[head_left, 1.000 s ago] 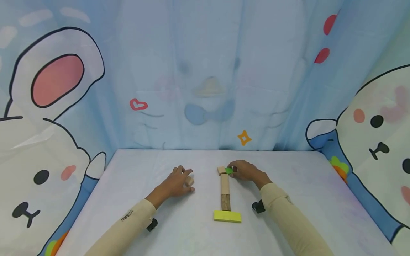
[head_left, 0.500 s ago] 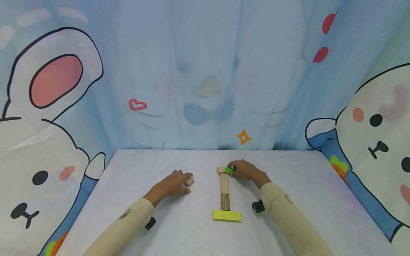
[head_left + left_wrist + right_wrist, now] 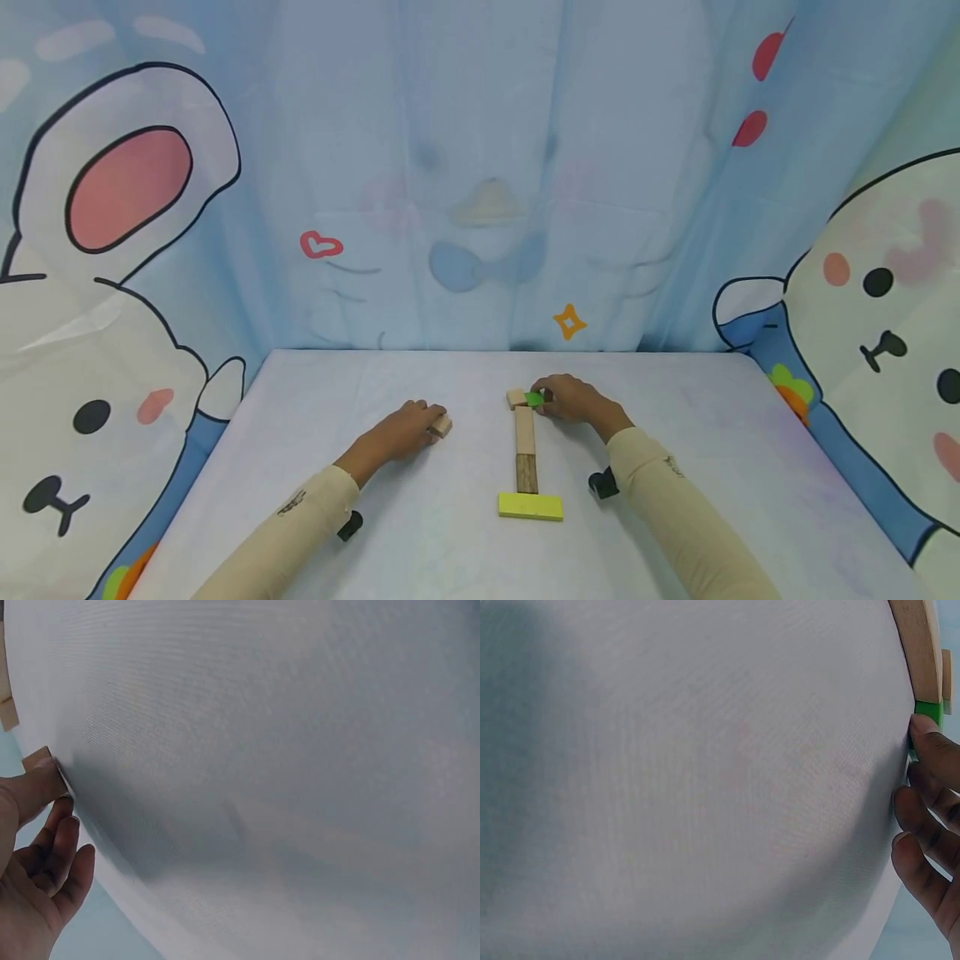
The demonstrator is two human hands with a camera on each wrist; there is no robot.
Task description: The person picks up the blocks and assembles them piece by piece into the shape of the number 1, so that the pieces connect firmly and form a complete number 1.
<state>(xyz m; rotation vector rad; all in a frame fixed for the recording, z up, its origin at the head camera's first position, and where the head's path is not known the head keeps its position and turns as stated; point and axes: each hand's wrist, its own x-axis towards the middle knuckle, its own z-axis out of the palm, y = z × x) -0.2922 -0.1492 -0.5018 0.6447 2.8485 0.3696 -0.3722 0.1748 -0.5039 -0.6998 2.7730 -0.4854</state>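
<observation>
Between thumb and forefinger my left hand (image 3: pixel 403 429) pinches a small plain wooden block (image 3: pixel 441 426), left of the row of blocks. The left wrist view shows the thumb across that block (image 3: pixel 37 758), the other fingers loosely bent below. My right hand (image 3: pixel 573 398) pinches a green block (image 3: pixel 534 399) at the far end of the row. A pale wooden block (image 3: pixel 516 398) lies against the green block's left side. Below these two, a light wooden block (image 3: pixel 525 430) and a darker brown one (image 3: pixel 527 473) stand end to end. A yellow block (image 3: pixel 530 506) lies crosswise at the near end.
Everything lies on a table with a white cloth (image 3: pixel 360 533). A blue curtain (image 3: pixel 480 125) with printed cartoon figures hangs behind and along both sides. Small black wrist cameras (image 3: pixel 350 526) sit under both sleeves.
My left hand's fingers have closed from a wide spread around the small wooden block to a pinch on it. My right hand stays on the green block.
</observation>
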